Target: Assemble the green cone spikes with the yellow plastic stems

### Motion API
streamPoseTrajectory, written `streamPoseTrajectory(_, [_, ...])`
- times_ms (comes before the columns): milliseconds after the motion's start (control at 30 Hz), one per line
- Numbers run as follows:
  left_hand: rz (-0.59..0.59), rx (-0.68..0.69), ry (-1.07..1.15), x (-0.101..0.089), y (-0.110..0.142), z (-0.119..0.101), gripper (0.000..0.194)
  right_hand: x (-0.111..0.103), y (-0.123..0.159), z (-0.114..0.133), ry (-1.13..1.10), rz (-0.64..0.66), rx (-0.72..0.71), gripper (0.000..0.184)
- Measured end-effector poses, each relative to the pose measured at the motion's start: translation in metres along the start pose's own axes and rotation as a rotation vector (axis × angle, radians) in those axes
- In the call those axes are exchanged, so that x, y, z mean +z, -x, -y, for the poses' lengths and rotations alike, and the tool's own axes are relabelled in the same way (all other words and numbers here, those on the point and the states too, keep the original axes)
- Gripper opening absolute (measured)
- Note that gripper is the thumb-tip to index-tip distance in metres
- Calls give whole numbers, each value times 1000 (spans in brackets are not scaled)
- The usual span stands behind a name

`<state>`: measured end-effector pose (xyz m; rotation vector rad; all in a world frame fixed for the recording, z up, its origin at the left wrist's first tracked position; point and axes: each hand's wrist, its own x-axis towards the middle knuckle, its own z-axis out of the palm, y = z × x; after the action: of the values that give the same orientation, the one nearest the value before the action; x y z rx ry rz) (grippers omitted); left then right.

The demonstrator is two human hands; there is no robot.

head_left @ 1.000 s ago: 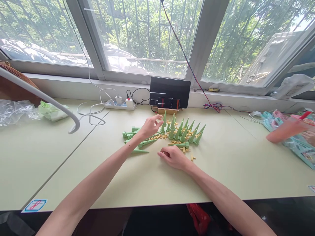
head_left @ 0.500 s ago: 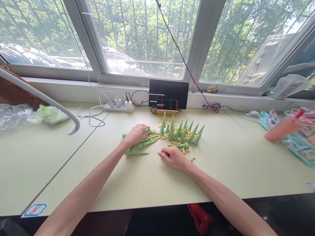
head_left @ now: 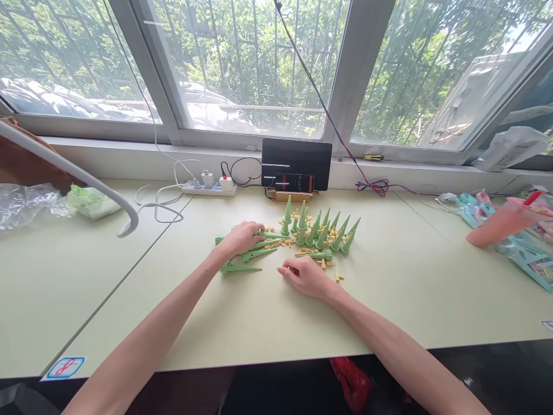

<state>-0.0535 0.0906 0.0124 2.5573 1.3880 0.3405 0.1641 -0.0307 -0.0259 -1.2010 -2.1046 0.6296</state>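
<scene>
My left hand (head_left: 243, 238) reaches over a bunch of green cone-shaped plastic spikes lying on their sides, its fingers bent down around one green spike (head_left: 275, 235) whose tip points right; the fingertips are partly hidden. Closer to me lies another green spike (head_left: 245, 268). My right hand (head_left: 305, 275) rests on the table with loosely curled fingers, and nothing shows in it. Just beyond it a green spike (head_left: 315, 255) lies flat. Several green spikes (head_left: 322, 237) stand upright behind, with small yellow T-shaped pieces (head_left: 285, 242) scattered among them. One yellow piece (head_left: 339, 276) lies right of my right hand.
A black tablet (head_left: 296, 158) with a phone (head_left: 294, 183) before it stands at the back. A power strip (head_left: 209, 188) with white cables is left of them. A pink drink cup (head_left: 501, 222) leans among packages at right. A white curved bar (head_left: 99, 181) juts in from the left.
My left hand has shifted very slightly towards me over the spikes. My right hand keeps its place. The view has moved a little.
</scene>
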Motion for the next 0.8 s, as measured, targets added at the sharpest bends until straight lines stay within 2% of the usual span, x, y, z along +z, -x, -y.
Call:
streamPoseTrajectory(233, [36,9,39,-3,7,-4,26,0,0,1,14,3,5,33])
streamPoseTrajectory(400, [33,94,33,-7,2,-12,23,0,-1,0,12,2,3,32])
streamPoseTrajectory(467, [83,146,38,-9,-4,-14,24,0,-1,-1,7,4,5,32])
streamPoseTrajectory(567, [197,124,15,-11,-13,-15,29,0,0,-1,-1,10,8,31])
streamPoseTrajectory(800, [259,119,37,-14,-17,-8,33,0,0,-1,-3,11,1,30])
